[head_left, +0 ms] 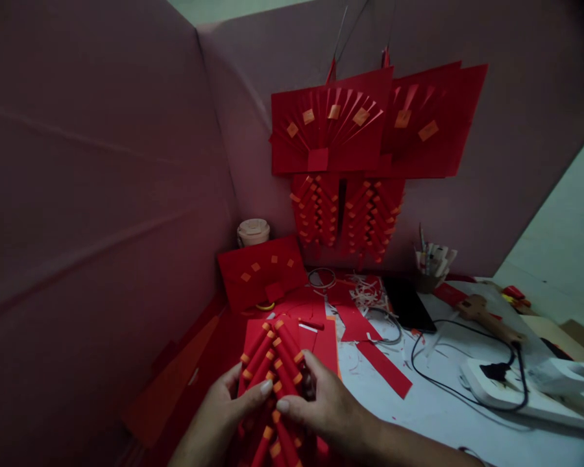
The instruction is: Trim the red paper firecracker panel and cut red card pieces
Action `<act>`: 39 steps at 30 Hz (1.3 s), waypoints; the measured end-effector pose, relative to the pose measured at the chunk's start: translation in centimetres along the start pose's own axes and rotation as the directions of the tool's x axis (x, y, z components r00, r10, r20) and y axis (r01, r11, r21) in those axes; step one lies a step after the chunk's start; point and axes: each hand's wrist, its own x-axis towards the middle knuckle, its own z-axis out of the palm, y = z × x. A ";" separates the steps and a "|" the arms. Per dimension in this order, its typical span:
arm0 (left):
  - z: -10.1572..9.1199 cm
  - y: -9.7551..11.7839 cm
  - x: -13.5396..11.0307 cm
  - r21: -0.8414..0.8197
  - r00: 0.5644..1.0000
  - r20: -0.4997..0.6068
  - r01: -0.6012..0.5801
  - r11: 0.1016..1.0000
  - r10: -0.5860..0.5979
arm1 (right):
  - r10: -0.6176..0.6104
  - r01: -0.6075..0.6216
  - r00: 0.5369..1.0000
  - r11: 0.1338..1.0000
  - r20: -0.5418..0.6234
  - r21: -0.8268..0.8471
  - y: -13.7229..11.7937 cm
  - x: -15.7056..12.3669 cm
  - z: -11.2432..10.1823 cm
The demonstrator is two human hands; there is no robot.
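Note:
In the head view, a paper firecracker string lies low in the middle: red paper rolls with orange bands at their ends, set in a slanting V pattern. My left hand grips its left side, thumb on top of the rolls. From the right, my right hand holds the other side, thumb pressed on the middle rolls and index finger along the edge. The fingers underneath are mostly hidden. Beneath the string's upper end lie red paper sheets, with one loose red roll on them.
Red paper fan decorations with finished firecracker strings hang at the back. A red card leans before a white tub. Right are paper shreds, a black phone, a pen cup, a glue gun and a power strip.

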 end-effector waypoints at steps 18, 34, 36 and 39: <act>-0.4 0.0 0.0 -0.040 0.993 -0.100 -0.066 0.997 0.062 | 0.012 -0.012 0.999 1.000 0.030 -0.001 0.4 0.6 -0.1; 0.2 0.6 -0.6 -0.030 0.995 -0.096 -0.014 0.999 0.011 | -0.003 0.003 1.000 1.000 0.017 -0.021 -0.7 0.0 0.4; 0.5 0.8 -0.8 -0.040 0.997 -0.074 0.003 0.999 -0.006 | 0.002 -0.002 1.000 1.000 0.013 -0.013 -1.0 -0.1 0.5; 0.7 0.9 -1.0 -0.048 0.998 -0.056 0.008 0.999 -0.011 | 0.006 -0.006 1.000 1.000 0.019 0.006 -1.0 -0.2 0.5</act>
